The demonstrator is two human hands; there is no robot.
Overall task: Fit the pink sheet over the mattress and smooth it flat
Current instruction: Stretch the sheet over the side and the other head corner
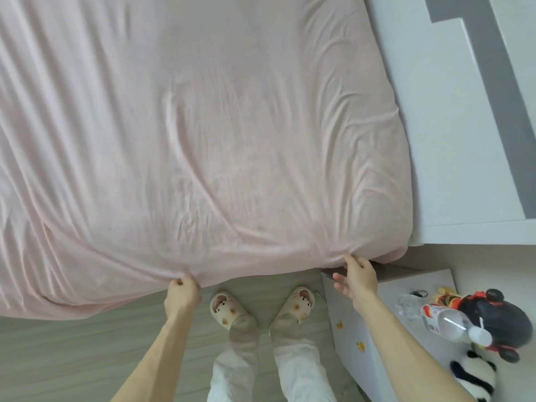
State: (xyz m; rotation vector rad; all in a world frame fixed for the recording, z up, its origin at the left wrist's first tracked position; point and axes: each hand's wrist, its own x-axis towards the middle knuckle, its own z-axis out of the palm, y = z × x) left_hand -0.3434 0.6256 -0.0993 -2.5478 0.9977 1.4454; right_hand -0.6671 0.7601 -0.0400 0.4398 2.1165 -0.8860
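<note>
1. At the lower centre, two feet in cream slippers (222, 307) stand on the pale wood floor (72, 343).
2. At the lower right, a white nightstand (356, 329) carries a plastic bottle (446, 320) lying on its side and plush toys (493, 317).
3. The left hand (182, 294) grips the bunched near edge of the pink sheet (203, 126), fingers curled.
4. The right hand (358, 275) pinches that edge near the bed's corner, with its other fingers spread loose.
5. The sheet fills the upper left and centre, spread over the mattress, which it hides. Wrinkles fan out from both grips.
6. At the upper right stands a white and grey panel (452, 111).
</note>
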